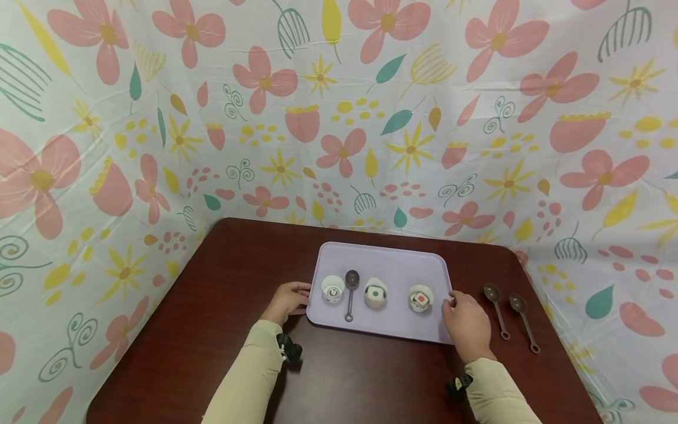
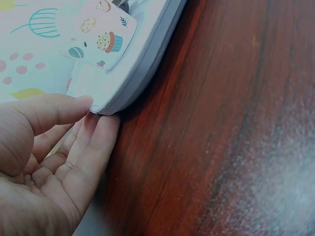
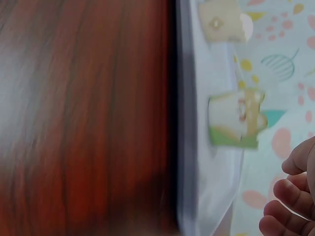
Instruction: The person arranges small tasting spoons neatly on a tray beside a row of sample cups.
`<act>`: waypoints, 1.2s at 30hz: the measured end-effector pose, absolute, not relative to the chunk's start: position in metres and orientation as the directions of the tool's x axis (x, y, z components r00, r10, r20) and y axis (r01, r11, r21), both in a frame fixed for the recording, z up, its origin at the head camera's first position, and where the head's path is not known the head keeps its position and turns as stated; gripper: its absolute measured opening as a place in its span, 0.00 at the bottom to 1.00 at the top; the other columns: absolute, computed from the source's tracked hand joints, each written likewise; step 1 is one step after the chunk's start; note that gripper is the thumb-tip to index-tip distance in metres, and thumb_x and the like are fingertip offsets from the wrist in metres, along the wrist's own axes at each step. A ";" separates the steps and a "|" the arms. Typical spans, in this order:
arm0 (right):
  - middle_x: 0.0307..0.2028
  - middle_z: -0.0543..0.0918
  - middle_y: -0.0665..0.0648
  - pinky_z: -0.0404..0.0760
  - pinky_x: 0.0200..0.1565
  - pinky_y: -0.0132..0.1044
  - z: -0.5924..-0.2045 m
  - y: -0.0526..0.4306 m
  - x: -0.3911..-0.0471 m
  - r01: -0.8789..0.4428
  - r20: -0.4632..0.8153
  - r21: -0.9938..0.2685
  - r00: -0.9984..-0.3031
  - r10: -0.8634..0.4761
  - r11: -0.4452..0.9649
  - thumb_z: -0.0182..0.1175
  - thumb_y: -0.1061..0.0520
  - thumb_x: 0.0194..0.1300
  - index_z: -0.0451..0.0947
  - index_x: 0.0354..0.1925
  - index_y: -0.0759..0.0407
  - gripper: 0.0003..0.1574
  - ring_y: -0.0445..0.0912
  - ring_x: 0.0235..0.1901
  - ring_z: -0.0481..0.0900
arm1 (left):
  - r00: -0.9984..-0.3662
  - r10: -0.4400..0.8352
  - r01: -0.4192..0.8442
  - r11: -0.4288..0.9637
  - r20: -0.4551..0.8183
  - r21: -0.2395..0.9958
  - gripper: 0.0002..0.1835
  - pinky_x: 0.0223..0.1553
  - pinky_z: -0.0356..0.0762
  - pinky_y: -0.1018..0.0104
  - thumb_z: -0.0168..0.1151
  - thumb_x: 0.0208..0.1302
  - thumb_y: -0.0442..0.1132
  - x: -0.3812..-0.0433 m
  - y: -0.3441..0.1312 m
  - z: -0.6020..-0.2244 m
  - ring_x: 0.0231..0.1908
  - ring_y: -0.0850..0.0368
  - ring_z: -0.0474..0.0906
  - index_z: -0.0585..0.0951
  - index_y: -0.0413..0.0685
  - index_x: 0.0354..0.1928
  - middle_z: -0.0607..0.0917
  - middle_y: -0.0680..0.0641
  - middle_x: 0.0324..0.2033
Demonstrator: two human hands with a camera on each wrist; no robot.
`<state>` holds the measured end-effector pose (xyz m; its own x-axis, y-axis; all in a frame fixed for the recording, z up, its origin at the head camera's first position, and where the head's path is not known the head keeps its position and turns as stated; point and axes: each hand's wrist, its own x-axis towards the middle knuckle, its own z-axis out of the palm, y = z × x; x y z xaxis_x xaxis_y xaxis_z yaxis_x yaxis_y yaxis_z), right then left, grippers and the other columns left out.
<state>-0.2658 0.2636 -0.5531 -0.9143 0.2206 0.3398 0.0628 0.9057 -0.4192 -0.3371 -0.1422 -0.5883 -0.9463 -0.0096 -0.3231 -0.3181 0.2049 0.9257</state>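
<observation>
A lilac tray [image 1: 392, 327] lies on the dark wooden table. My left hand [image 1: 288, 301] pinches the tray's left edge, thumb on top and fingers below, as the left wrist view shows. The right hand [image 1: 468, 327] is at the tray's right edge; in the right wrist view its loosely bent fingers [image 3: 290, 199] appear apart from the rim, with nothing between them. On the tray stand a white cup [image 1: 331, 281] with printed treats, a middle cup [image 1: 376, 304] holding a white piece with a green centre, and a right cup [image 1: 413, 303] holding one with an orange-red centre. A brown spoon [image 1: 350, 297] lies between the first two.
Two more brown spoons, one nearer [image 1: 497, 309] and one farther right [image 1: 524, 321], lie on the table [image 1: 360, 383] right of the tray. A flower-printed cloth [image 1: 344, 194] hangs behind the table and along its sides. A dark camera sits on each wrist.
</observation>
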 end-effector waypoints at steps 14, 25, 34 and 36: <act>0.36 0.82 0.70 0.79 0.33 0.60 -0.569 0.316 -0.252 0.064 0.367 -0.424 -0.899 0.237 0.903 0.59 0.58 0.67 0.80 0.49 0.74 0.19 0.60 0.31 0.80 | -0.951 -0.009 -0.305 0.215 -0.310 0.928 0.28 0.39 0.88 0.53 0.67 0.59 0.23 -0.334 -0.143 -0.587 0.40 0.49 0.84 0.79 0.41 0.63 0.84 0.38 0.48; 0.44 0.77 0.81 0.72 0.45 0.68 -0.578 0.352 -0.250 0.151 0.317 -0.453 -0.894 0.317 0.879 0.59 0.60 0.65 0.74 0.52 0.80 0.25 0.75 0.42 0.74 | -0.950 -0.012 -0.308 0.186 -0.312 0.933 0.27 0.38 0.88 0.54 0.66 0.58 0.22 -0.333 -0.143 -0.588 0.40 0.50 0.84 0.80 0.39 0.62 0.84 0.38 0.47; 0.45 0.74 0.86 0.69 0.49 0.71 -0.595 0.371 -0.252 0.220 0.221 -0.440 -0.913 0.343 0.871 0.57 0.58 0.67 0.71 0.54 0.85 0.29 0.77 0.44 0.71 | -0.952 -0.013 -0.304 0.175 -0.307 0.936 0.27 0.38 0.88 0.53 0.66 0.58 0.21 -0.334 -0.143 -0.589 0.40 0.50 0.84 0.79 0.39 0.62 0.84 0.38 0.47; 0.46 0.73 0.86 0.69 0.50 0.71 -0.598 0.373 -0.253 0.228 0.211 -0.434 -0.915 0.344 0.872 0.56 0.58 0.68 0.70 0.54 0.86 0.30 0.77 0.45 0.71 | -0.951 -0.015 -0.307 0.175 -0.309 0.935 0.27 0.37 0.88 0.54 0.66 0.58 0.21 -0.334 -0.143 -0.589 0.40 0.50 0.84 0.80 0.39 0.61 0.84 0.38 0.47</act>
<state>-0.2533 0.3734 -0.5978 -0.9149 0.3442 0.2110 0.2280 0.8718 -0.4335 -0.3337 -0.1430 -0.5890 -0.9508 -0.0154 -0.3095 -0.3073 0.1753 0.9353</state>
